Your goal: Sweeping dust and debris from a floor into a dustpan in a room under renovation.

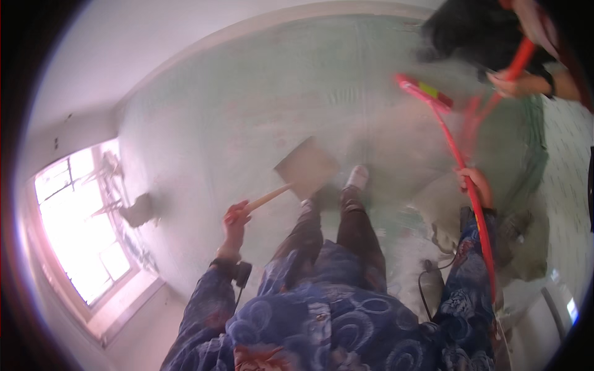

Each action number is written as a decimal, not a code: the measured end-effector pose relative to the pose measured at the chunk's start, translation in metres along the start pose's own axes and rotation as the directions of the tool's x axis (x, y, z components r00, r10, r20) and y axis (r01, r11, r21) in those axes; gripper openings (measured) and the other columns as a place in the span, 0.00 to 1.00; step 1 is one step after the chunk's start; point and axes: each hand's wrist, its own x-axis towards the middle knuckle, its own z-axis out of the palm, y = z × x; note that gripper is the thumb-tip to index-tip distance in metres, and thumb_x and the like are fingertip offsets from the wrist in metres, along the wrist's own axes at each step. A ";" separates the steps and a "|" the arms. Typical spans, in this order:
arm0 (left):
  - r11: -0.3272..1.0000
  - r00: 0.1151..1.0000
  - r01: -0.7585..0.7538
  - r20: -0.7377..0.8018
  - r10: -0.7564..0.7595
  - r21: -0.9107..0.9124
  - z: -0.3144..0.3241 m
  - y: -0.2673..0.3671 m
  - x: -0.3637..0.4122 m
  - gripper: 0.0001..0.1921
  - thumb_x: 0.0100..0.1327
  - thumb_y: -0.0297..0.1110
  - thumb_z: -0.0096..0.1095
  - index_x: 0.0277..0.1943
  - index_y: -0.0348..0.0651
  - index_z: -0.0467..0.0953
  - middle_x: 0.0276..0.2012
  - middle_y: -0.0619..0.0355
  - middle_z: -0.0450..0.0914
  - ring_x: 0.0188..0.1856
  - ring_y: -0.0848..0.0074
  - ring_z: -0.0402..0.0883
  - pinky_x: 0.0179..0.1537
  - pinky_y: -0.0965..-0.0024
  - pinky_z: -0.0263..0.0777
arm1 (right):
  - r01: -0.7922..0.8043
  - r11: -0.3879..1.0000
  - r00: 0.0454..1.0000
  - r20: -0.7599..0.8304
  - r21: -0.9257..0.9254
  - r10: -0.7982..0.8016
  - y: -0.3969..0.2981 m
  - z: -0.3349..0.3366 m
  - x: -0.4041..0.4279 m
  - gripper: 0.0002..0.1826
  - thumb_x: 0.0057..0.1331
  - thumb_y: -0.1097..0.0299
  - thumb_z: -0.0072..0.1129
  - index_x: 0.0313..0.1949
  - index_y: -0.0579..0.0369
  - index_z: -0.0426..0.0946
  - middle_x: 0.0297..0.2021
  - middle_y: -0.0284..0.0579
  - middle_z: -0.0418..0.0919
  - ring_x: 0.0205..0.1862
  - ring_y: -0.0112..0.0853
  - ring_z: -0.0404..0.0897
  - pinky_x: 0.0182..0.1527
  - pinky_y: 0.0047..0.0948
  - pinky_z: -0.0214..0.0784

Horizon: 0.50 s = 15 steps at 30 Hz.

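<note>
My left hand (236,222) grips the end of a pale wooden handle. It belongs to a square, flat, greyish-brown dustpan or shovel (308,167), held low in front of my feet. My right hand (473,183) is closed around the red stick of a broom (448,132). The stick passes along my right forearm, and the pinkish-red broom head (423,92) with a yellow-green patch lies ahead of me. Broom head and pan are well apart.
A dusty green sheet (278,83) covers the floor. At the far right, a co-worker's hand (515,86) holds another red stick, blurred. A bright window (79,222) is at left, a dusty crumpled bag or cloth (436,208) at right. A black cable (420,283) hangs near my right sleeve.
</note>
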 end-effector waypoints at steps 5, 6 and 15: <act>0.999 0.999 -0.016 0.031 0.015 0.030 0.001 0.016 -0.002 0.07 0.57 0.33 0.59 0.36 0.42 0.72 0.46 0.53 0.73 0.43 0.73 0.74 0.40 0.72 0.73 | 0.130 0.973 0.987 0.069 0.190 -0.145 0.089 -0.003 0.000 0.13 0.56 0.69 0.49 0.41 0.57 0.64 0.13 0.25 0.61 0.11 0.17 0.60 0.17 0.21 0.57; 0.999 0.999 -0.037 0.019 0.037 0.024 -0.003 0.020 -0.001 0.07 0.57 0.33 0.59 0.36 0.42 0.72 0.46 0.53 0.73 0.43 0.73 0.74 0.40 0.72 0.73 | -0.013 0.970 0.995 0.103 0.243 -0.013 0.095 -0.001 -0.004 0.12 0.56 0.69 0.48 0.39 0.58 0.65 0.13 0.26 0.62 0.11 0.18 0.61 0.17 0.21 0.58; 0.994 0.994 -0.087 0.075 0.082 0.067 -0.010 0.003 0.000 0.07 0.56 0.32 0.59 0.36 0.42 0.72 0.47 0.55 0.73 0.43 0.75 0.73 0.38 0.74 0.72 | -0.027 0.999 1.000 0.017 0.041 0.026 0.104 -0.023 -0.090 0.12 0.50 0.73 0.48 0.36 0.59 0.65 0.11 0.30 0.61 0.09 0.21 0.62 0.14 0.22 0.57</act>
